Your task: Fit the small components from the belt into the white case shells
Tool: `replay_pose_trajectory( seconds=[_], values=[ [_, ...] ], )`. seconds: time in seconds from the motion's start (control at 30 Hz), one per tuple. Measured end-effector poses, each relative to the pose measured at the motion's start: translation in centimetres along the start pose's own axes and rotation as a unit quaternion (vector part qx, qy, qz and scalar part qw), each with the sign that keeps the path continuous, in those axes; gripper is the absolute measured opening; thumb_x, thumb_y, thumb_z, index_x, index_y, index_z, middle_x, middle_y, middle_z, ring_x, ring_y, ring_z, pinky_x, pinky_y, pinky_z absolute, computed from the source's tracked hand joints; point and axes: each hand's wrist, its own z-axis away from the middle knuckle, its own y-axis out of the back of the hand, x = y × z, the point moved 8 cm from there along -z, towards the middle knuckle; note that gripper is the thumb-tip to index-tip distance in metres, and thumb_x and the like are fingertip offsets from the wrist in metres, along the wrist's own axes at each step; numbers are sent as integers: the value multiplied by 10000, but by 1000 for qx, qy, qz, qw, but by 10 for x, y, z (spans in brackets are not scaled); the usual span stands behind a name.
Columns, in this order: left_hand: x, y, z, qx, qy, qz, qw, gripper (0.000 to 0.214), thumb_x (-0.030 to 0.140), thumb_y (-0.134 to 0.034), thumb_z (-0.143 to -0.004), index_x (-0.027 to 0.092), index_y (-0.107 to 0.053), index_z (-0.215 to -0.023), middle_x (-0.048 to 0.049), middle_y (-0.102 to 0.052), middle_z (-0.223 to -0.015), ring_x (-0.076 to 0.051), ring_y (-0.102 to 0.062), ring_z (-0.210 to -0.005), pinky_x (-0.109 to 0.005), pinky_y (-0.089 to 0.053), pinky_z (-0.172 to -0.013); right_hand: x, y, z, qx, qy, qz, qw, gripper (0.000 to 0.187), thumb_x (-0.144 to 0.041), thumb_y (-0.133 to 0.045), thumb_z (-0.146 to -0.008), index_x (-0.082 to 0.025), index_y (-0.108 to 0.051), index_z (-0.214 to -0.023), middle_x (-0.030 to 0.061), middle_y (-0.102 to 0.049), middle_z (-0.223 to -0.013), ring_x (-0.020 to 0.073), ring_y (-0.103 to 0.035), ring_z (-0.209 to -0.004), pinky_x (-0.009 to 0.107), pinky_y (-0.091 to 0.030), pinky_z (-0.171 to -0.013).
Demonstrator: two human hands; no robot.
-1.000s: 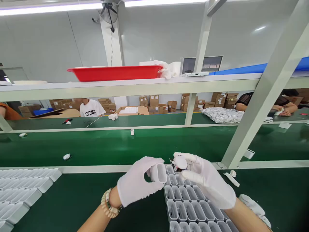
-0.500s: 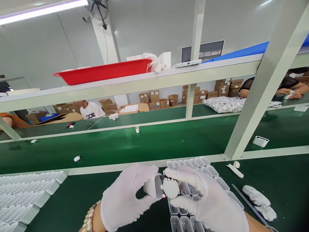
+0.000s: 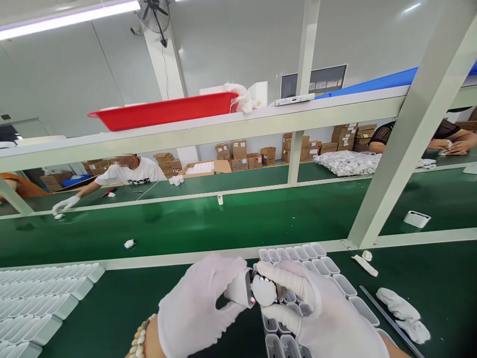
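My left hand, in a white glove, is closed around a small white plastic housing. Between the thumb and fingers of my gloved right hand is a small circuit board with a round white part on it. The board sits right at the open end of the housing; how deep it goes in is hard to see. A small pink-red spot shows at the lower edge where they meet. Under and behind my right hand stand rows of open white housings, partly covered by it.
More white housings lie in rows at left. A green conveyor belt carries small parts and a white case. A metal ruler-like strip and white finger cots or cloth pieces lie at right. A shelf post rises there.
My hands have barely moved, still holding the board against the housing. Parts on the belt have shifted right. A co-worker at far left has reached a gloved hand to a small part.
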Motion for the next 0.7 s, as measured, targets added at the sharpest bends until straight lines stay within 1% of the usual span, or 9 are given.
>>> replay_pose_trajectory(
  seconds=[0.17, 0.27, 0.37, 0.43, 0.5, 0.53, 0.6, 0.67, 0.7],
  values=[
    [4, 1, -2, 4, -1, 5, 1000, 290, 79, -612, -733, 229, -594, -980, -9, -709, -887, -169, -666, -753, -271, -546, -663, 1, -4, 5, -20, 9, 28, 999, 387, -259, -605, -813, -332, -661, -1189, -2, -727, -1079, 199, -700, -989, 307, -608, -855],
    [6, -1, -2, -12, -13, 12, 1000, 199, 79, -596, -752, 228, -597, -884, -8, -710, -860, -162, -664, -728, -256, -532, -633, 3, -4, 7, -22, 12, 39, 999, 355, -283, -605, -827, -339, -646, -1175, -14, -720, -1092, 196, -699, -996, 297, -613, -842],
    [6, 0, -4, -16, -11, 10, 1000, 130, 99, -589, -780, 227, -583, -802, -13, -711, -852, -165, -668, -733, -256, -534, -632, 1, -3, 8, -19, 0, 27, 999, 271, -290, -591, -834, -323, -651, -1096, -9, -725, -1056, 207, -705, -967, 298, -623, -806],
    [7, 0, -4, -19, -11, 11, 1000, 103, 127, -590, -800, 230, -592, -810, -18, -717, -864, -167, -674, -736, -257, -541, -629, -1, -4, 7, -18, -7, 26, 999, 223, -274, -583, -837, -304, -651, -1048, -1, -728, -996, 212, -713, -914, 312, -627, -790],
    [7, 0, -4, -20, -6, 13, 1000, 83, 164, -588, -821, 235, -612, -857, -23, -723, -878, -173, -681, -740, -260, -546, -620, -4, -7, 6, -20, 9, 44, 999, 234, -225, -587, -835, -294, -646, -1050, 6, -725, -980, 213, -714, -904, 311, -628, -778],
    [7, -1, -3, -21, -2, 15, 1000, 91, 181, -589, -829, 238, -622, -891, -23, -726, -884, -174, -685, -741, -261, -549, -615, -6, -9, 6, -22, 30, 60, 997, 273, -188, -599, -823, -295, -638, -1072, 7, -725, -981, 211, -716, -900, 299, -629, -758],
    [4, -3, -1, -16, 14, 20, 1000, 161, 196, -602, -831, 247, -630, -981, -17, -731, -899, -175, -692, -756, -262, -563, -635, -11, -10, 5, 4, 97, 100, 990, 462, -110, -629, -779, -308, -576, -1193, 8, -728, -983, 209, -721, -885, 284, -629, -721],
    [0, -5, 3, -4, 34, 25, 999, 279, 191, -643, -809, 261, -617, -1078, -7, -735, -941, -176, -700, -804, -270, -583, -709, -17, -5, 8, 76, 172, 139, 972, 700, -87, -667, -735, -318, -421, -1348, 23, -731, -1003, 229, -724, -870, 310, -633, -691],
    [-3, -5, 5, 5, 44, 26, 999, 344, 183, -670, -791, 267, -604, -1118, -2, -736, -968, -178, -702, -834, -277, -589, -753, -20, -1, 11, 120, 203, 154, 959, 780, -103, -680, -728, -314, -337, -1396, 40, -730, -1022, 246, -724, -873, 338, -635, -686]
  ],
)
